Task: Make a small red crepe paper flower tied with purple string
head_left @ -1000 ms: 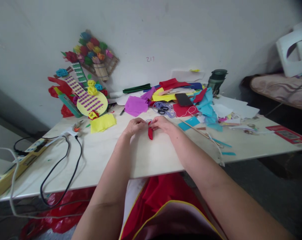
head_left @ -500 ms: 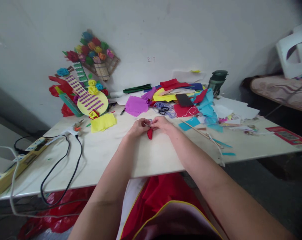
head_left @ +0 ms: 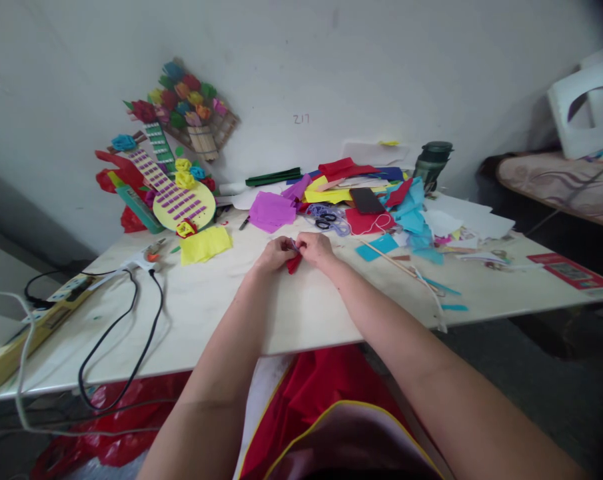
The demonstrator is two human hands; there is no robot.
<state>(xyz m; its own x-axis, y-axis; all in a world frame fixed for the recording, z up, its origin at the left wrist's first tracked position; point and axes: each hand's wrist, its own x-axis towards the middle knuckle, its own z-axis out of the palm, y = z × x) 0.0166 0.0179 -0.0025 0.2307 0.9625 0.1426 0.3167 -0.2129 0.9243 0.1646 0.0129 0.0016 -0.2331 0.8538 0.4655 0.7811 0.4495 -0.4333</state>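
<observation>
My left hand [head_left: 275, 254] and my right hand [head_left: 315, 249] meet over the middle of the table, fingers pinched together. Between them is a small piece of red crepe paper [head_left: 294, 265], its lower end fanning out below the fingertips. A thin pale purple strand [head_left: 294, 245] shows at the fingertips, too small to make out clearly. Both hands are closed, and the fingers hide most of what they pinch. Just beyond them lie black-handled scissors [head_left: 325, 221] and a tangle of lilac string [head_left: 338, 220].
Purple paper [head_left: 272, 212], yellow paper [head_left: 206, 245], a phone [head_left: 366, 201] and blue paper [head_left: 412, 217] lie around the hands. A paper-flower guitar [head_left: 184, 203] leans at the left wall. Sticks [head_left: 398, 265] lie right; a glue gun [head_left: 148, 259] and its cable lie left.
The red crepe paper has swung from hanging straight down to slanting left. My right hand has shifted slightly left, its fingers curled closer against the left fingertips.
</observation>
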